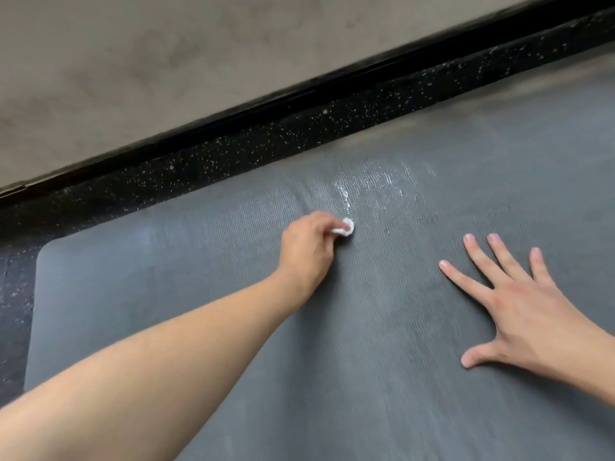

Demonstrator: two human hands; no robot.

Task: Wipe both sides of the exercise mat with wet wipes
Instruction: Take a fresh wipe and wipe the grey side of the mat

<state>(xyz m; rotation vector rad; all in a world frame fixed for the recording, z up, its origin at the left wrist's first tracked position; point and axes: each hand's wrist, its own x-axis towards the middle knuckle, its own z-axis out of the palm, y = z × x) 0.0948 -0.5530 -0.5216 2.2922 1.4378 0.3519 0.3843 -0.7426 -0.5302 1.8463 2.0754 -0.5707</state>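
Observation:
A dark grey exercise mat (382, 344) with a fine wavy texture lies flat on the floor and fills most of the view. My left hand (307, 249) reaches out over the mat's middle and grips a small balled-up white wet wipe (346, 227), pressing it to the surface. A wet, foamy white streak (376, 183) shines on the mat just beyond the wipe. My right hand (519, 304) lies flat on the mat to the right, fingers spread and straight.
Black speckled rubber flooring (266, 141) borders the mat's far edge and left end. Behind it runs a black baseboard (299, 91) under a grey concrete wall (166, 44). The mat's rounded corner (46, 251) sits at the left.

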